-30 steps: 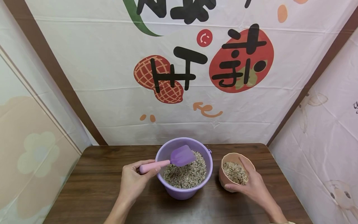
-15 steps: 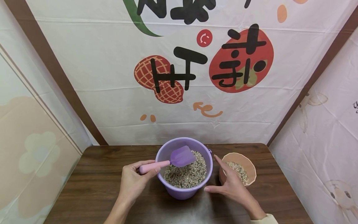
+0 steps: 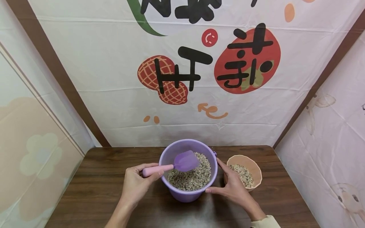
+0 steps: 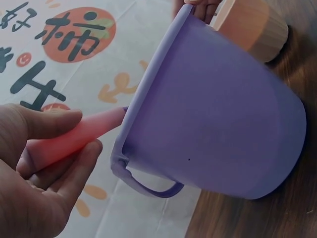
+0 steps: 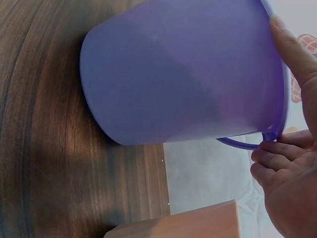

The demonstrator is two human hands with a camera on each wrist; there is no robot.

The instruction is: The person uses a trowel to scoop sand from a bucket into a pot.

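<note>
In the head view a purple bucket (image 3: 186,198) stands upright, holding grey-beige grit (image 3: 196,177). My left hand (image 3: 139,183) pinches the pink handle of a toy shovel (image 3: 186,161) between thumb and fingers. Its purple blade is over the grit inside the rim; the left wrist view shows only the handle, the blade being hidden by the bucket wall. My right hand (image 3: 232,186) spans the bucket's right side, thumb on the rim and fingers by the handle hinge (image 5: 270,135). Just behind that hand sits a peach faceted bowl (image 3: 255,166) with some of the same grit.
The dark wooden table (image 3: 94,183) reaches back to a white printed cloth (image 3: 122,107). Cloth panels also rise on the left and right. The bucket's bail (image 4: 153,191) hangs down on its far side.
My right hand has let go of the peach bowl and moved left onto the bucket's rim. The left hand and the shovel have barely moved.
</note>
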